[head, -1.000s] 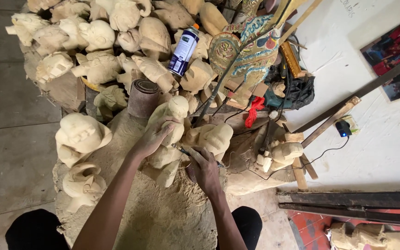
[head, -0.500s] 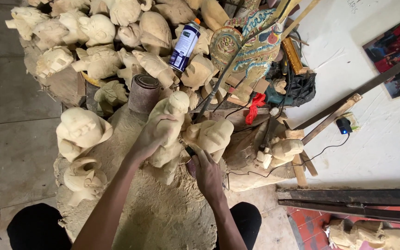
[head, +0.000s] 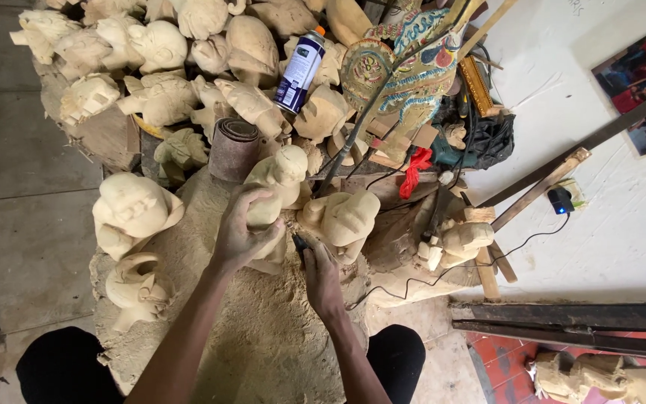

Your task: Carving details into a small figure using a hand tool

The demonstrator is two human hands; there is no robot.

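Gripping pale wooden figure (head: 271, 196), left hand (head: 242, 233) wrapped tight; right hand (head: 321, 275) closed round dark tool (head: 300, 244) at 4 o'clock. Risk: tool slipping toward left fingers.

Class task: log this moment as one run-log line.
left hand: grips carving | right hand: holds dark tool at carving | surface: sawdust

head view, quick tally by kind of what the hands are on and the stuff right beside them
Hands: 2, left hand and right hand
Pale carved wooden figure gripped by the left hand: 1
Dark tool in the right hand: 1
Rolls of sandpaper: 1
Spray cans: 1
Unheld carved heads closest to the hands: 2
Total: 8
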